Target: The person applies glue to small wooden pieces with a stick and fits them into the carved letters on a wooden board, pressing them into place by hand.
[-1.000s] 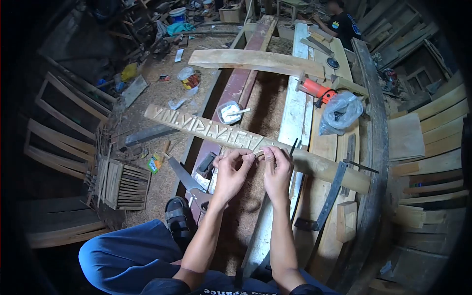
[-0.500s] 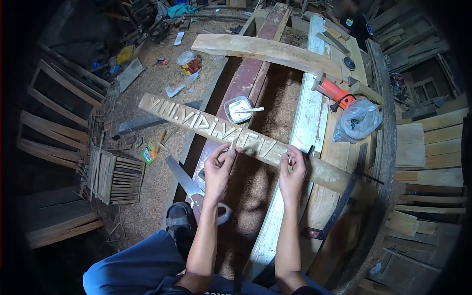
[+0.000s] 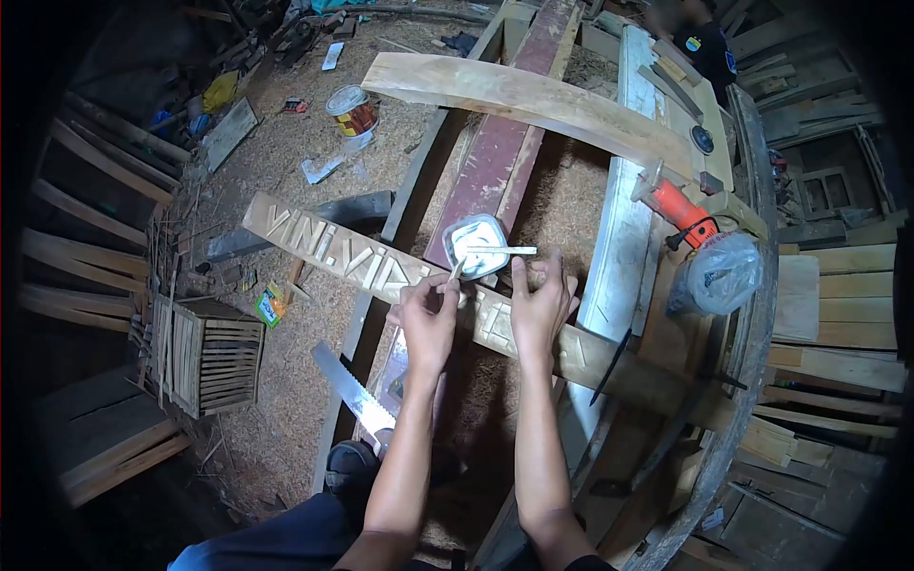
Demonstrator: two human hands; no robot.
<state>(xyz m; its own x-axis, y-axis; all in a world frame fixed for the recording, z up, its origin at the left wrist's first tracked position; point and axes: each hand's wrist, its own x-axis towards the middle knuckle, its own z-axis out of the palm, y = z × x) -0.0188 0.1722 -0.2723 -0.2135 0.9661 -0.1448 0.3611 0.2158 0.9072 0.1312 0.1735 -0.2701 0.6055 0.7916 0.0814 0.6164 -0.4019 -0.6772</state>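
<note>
A long wooden board [image 3: 314,249] with raised wooden letters along it lies across the beams. My left hand [image 3: 426,319] is closed, pinching a small pale wooden strip [image 3: 458,270] between thumb and fingers over the board's middle. Just beyond it stands a small clear tub [image 3: 461,234] with white paste inside. Across the tub's rim rests a paste-smeared flat stick [image 3: 509,250]. My right hand [image 3: 541,309] is above the board, thumb and fingers apart, with its fingertips close to the stick's right end. I see nothing held in it.
A handsaw [image 3: 350,385] leans near my foot. To the right are a red power tool [image 3: 674,205] and a plastic bag [image 3: 724,274]. A curved plank [image 3: 524,98] crosses the beams farther away. A paint can [image 3: 351,111] stands on the shavings. Another person [image 3: 706,43] is at top right.
My right hand has moved left and forward from the board's right part to beside the tub, and its fingers have spread. The left hand still pinches a strip. The view has shifted slightly.
</note>
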